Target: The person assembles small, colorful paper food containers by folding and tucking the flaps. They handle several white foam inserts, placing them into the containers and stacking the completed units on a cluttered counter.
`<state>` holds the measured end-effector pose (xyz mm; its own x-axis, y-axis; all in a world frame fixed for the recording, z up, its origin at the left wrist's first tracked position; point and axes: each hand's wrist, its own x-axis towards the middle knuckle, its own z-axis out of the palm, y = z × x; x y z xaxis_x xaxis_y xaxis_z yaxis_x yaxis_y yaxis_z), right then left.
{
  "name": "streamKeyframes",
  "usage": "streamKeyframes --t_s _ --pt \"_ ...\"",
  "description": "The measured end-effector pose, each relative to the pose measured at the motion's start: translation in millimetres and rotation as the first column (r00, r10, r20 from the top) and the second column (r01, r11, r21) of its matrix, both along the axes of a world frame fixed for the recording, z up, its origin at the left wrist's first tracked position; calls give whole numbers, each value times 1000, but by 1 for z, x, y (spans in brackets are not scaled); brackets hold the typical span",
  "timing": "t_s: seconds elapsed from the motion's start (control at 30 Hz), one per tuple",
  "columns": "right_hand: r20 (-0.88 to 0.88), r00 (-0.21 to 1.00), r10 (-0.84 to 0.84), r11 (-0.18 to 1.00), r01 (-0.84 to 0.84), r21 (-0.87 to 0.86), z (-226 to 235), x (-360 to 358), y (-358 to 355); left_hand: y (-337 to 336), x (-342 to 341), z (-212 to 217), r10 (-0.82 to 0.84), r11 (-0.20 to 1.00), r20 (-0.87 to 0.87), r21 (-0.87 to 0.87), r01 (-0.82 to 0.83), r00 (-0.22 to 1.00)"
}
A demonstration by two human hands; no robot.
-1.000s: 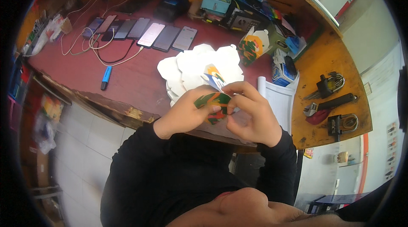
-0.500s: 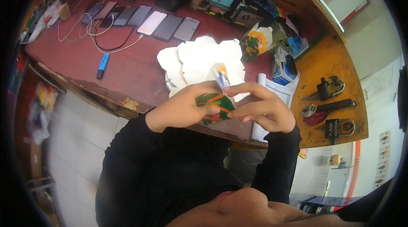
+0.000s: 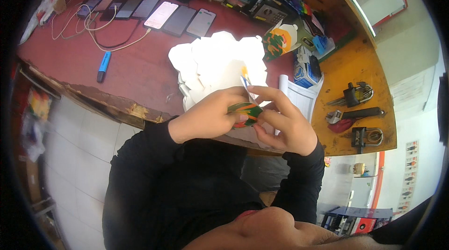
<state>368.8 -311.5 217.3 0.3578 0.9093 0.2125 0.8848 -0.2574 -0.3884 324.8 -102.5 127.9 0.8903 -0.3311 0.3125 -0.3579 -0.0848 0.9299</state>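
My left hand (image 3: 208,116) and my right hand (image 3: 280,121) meet in front of my chest, both gripping a small printed cardboard box blank (image 3: 245,109), green, orange and red on the outside. Its white flap sticks up between my fingers. Just beyond my hands a stack of flat white die-cut box blanks (image 3: 217,60) lies on the dark red table (image 3: 70,62). A folded box of the same green and orange print (image 3: 278,41) stands upright behind the stack.
A row of several phones (image 3: 154,11) with charging cables lies at the back left. A blue marker (image 3: 104,65) rests on the table. Right of the stack are a blue carton (image 3: 304,72), white paper (image 3: 299,98), padlocks and keys (image 3: 358,112) on an orange counter.
The view has shifted and my hands have moved slightly to the right and lower while turning the printed box blank between them. Both hands keep their hold.
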Motion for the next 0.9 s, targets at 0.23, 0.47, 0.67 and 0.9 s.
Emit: streamKeyframes --t_s 0.23,0.47,0.67,0.9 --pt "94 993 -64 998 67 -23 -1 -6 12 2 7 -3 54 999 41 6 -54 998" --pt "190 975 -113 994 110 25 -8 -7 20 5 12 -4 71 997 61 -9 -70 996" --pt "292 951 -106 994 98 41 -20 1 15 8 16 -7 49 999 39 -23 -48 998" --pt "88 989 -116 975 96 199 -38 33 -1 5 11 1 45 999 148 -30 -41 988"
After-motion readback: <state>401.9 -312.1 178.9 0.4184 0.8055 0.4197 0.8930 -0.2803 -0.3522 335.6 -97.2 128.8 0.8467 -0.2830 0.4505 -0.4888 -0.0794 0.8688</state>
